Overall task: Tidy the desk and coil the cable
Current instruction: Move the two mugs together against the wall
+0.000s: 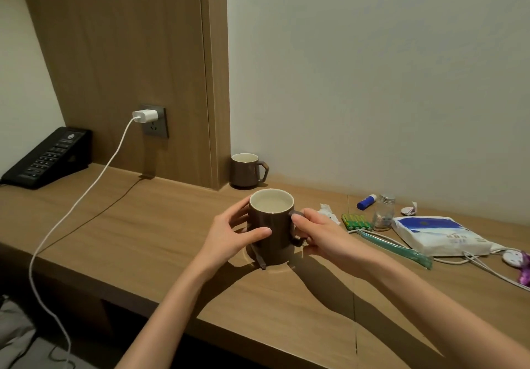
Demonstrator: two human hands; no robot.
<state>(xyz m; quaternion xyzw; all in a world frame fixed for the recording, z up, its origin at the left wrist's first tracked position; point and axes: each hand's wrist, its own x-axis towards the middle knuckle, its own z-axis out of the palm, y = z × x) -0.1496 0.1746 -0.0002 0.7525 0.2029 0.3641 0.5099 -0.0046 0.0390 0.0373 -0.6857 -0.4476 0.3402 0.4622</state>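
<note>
A brown mug (272, 225) with a pale inside stands on the wooden desk (143, 225), a little in front of the wall. My left hand (232, 234) wraps its left side and my right hand (318, 234) grips its handle. A second brown mug (246, 171) stands behind it against the wall corner. A white charger (144, 116) is plugged into the wall socket; its white cable (86, 194) runs down over the desk's front edge toward the floor. Another white cable (487, 268) lies at the far right.
A black phone (47, 158) sits at the back left. On the right lie a crumpled tissue (327, 211), green batteries (355, 221), a blue glue stick (366, 202), a small glass jar (383, 214), a tissue pack (441, 235), a teal toothbrush (395, 248) and a purple item (524, 268).
</note>
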